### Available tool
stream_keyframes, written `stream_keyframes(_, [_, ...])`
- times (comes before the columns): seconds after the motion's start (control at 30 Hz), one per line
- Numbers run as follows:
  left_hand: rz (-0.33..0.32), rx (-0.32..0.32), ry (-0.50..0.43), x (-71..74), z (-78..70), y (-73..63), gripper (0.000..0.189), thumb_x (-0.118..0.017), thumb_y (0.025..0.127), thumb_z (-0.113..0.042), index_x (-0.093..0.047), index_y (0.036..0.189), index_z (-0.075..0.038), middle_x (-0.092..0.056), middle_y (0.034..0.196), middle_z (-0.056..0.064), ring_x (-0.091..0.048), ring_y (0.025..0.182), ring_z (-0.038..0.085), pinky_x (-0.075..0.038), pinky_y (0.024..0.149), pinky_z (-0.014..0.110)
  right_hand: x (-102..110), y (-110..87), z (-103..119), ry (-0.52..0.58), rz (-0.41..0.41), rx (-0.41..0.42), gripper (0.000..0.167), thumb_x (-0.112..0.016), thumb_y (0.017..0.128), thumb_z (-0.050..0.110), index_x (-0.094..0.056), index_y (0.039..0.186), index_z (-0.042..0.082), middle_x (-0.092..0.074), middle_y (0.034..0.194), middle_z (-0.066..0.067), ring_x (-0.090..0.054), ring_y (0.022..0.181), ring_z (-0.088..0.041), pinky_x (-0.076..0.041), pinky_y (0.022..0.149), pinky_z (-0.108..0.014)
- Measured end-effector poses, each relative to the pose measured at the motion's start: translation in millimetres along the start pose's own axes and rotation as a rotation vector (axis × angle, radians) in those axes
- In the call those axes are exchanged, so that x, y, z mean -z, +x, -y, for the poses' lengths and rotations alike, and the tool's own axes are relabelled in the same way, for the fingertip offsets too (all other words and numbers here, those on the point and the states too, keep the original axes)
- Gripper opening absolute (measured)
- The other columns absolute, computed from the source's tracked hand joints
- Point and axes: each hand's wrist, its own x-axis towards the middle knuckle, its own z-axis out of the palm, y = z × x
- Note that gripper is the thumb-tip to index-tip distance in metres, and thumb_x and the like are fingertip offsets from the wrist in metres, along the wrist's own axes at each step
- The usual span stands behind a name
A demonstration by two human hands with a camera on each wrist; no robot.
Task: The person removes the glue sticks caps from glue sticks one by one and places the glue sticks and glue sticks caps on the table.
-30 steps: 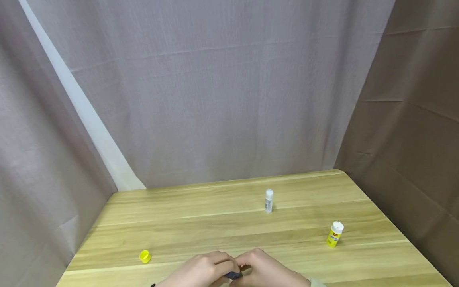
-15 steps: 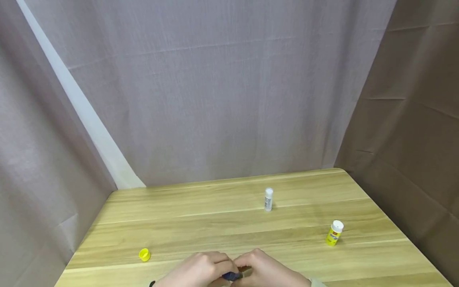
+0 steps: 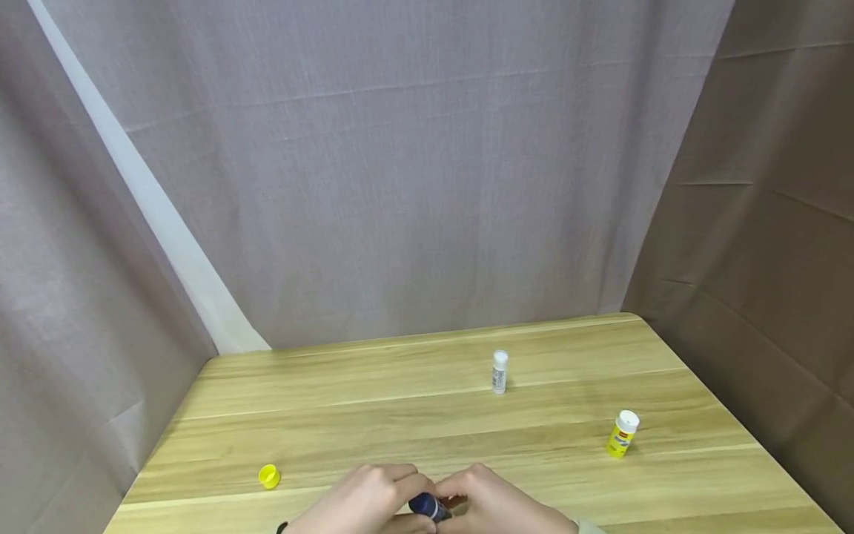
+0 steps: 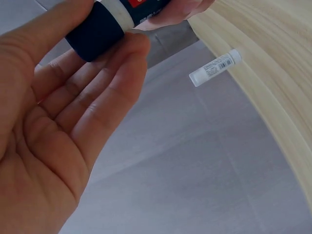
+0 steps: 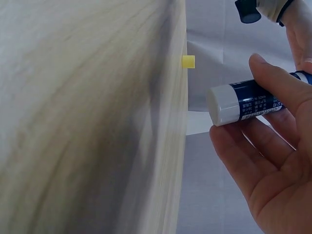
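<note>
Low in the head view, both hands meet around a dark blue glue stick (image 3: 427,506). My right hand (image 3: 490,504) grips its body; in the right wrist view the white base of the glue stick (image 5: 256,100) points away from the thumb. At the other end, my left hand (image 3: 367,500) has its thumb and fingers on the dark blue cap (image 4: 100,31). A white band shows beside the cap in the left wrist view. Whether the cap is loose on the stick cannot be told.
A white glue stick (image 3: 500,373) stands toward the table's back. To the right is a yellow glue stick with a white top (image 3: 622,435). A small yellow cap (image 3: 270,477) lies at the left. Grey curtains (image 3: 400,185) surround the wooden table (image 3: 373,415).
My left fingers have shifted, and more of the dark blue cap end now shows between the hands. The right hand stays about where it was, and the other objects have not moved.
</note>
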Motion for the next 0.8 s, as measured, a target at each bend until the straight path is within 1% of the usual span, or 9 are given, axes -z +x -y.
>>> stream_keyframes(0.07, [-0.002,-0.001,-0.005,0.8,-0.5,0.4,0.02,-0.071,0.096,-0.028,-0.072,0.109,-0.014,-0.064,0.095,-0.013,-0.051,0.081,-0.01,-0.039,0.069,0.001,0,0.2,0,-0.006,-0.004,0.0,0.012,-0.069,0.098,0.022,-0.074,0.107,0.019,-0.074,0.102,0.012,-0.068,0.094,-0.003,-0.057,0.081,-0.024])
stream_keyframes(0.17, [-0.027,-0.022,0.009,3.2,-1.4,1.1,0.017,-0.073,0.094,-0.027,-0.072,0.106,-0.014,-0.065,0.094,-0.012,-0.053,0.082,-0.01,-0.04,0.071,0.001,0,0.2,0,-0.009,-0.013,-0.002,0.01,-0.069,0.098,0.02,-0.074,0.106,0.018,-0.073,0.102,0.013,-0.068,0.095,-0.003,-0.057,0.082,-0.024])
stream_keyframes(0.3, [-0.1,-0.069,0.036,9.4,-2.0,2.3,0.014,-0.077,0.091,-0.023,-0.069,0.099,-0.014,-0.065,0.091,-0.01,-0.054,0.081,-0.01,-0.042,0.071,0.002,1,-0.9,0,-0.013,-0.031,-0.004,0.01,-0.071,0.096,0.017,-0.074,0.105,0.014,-0.074,0.101,0.009,-0.069,0.097,-0.005,-0.057,0.083,-0.022])
stream_keyframes(0.4, [-0.151,-0.092,0.032,15.4,-1.8,2.7,0.014,-0.076,0.092,-0.022,-0.067,0.099,-0.013,-0.064,0.09,-0.01,-0.054,0.079,-0.009,-0.043,0.069,0.002,1,-2.1,-1,-0.02,-0.036,0.0,0.012,-0.073,0.095,0.017,-0.074,0.105,0.01,-0.075,0.101,0.004,-0.07,0.098,-0.007,-0.056,0.083,-0.021])
stream_keyframes(0.47, [-0.177,-0.087,0.033,19.4,-1.8,2.6,0.017,-0.075,0.092,-0.024,-0.067,0.101,-0.013,-0.062,0.089,-0.011,-0.053,0.077,-0.008,-0.042,0.069,0.002,2,-2.9,-2,-0.021,-0.035,-0.002,0.015,-0.073,0.095,0.019,-0.074,0.106,0.008,-0.076,0.102,0.002,-0.069,0.098,-0.008,-0.055,0.084,-0.021])
stream_keyframes(0.57, [-0.207,-0.055,0.05,24.3,-1.8,2.6,0.02,-0.074,0.093,-0.028,-0.066,0.104,-0.014,-0.06,0.089,-0.013,-0.051,0.075,-0.008,-0.041,0.068,0.002,2,-3.8,-4,-0.028,-0.041,-0.013,0.02,-0.073,0.094,0.02,-0.075,0.109,0.007,-0.076,0.105,0.001,-0.069,0.099,-0.006,-0.055,0.084,-0.021])
stream_keyframes(0.67, [-0.237,-0.033,0.089,26.7,-1.6,2.3,0.021,-0.074,0.092,-0.031,-0.067,0.104,-0.016,-0.059,0.088,-0.015,-0.051,0.073,-0.007,-0.041,0.067,0.002,2,-4.0,-5,-0.031,-0.042,-0.025,0.021,-0.074,0.094,0.019,-0.075,0.112,0.008,-0.075,0.106,0.002,-0.068,0.099,-0.005,-0.055,0.083,-0.021])
stream_keyframes(0.8, [-0.262,-0.036,0.12,27.1,-0.5,1.3,0.02,-0.074,0.092,-0.031,-0.067,0.104,-0.017,-0.059,0.089,-0.015,-0.054,0.073,-0.007,-0.042,0.067,0.003,2,-4.1,-5,-0.043,-0.044,-0.023,0.022,-0.074,0.093,0.021,-0.075,0.111,0.008,-0.076,0.105,0.003,-0.068,0.099,-0.005,-0.055,0.082,-0.021])
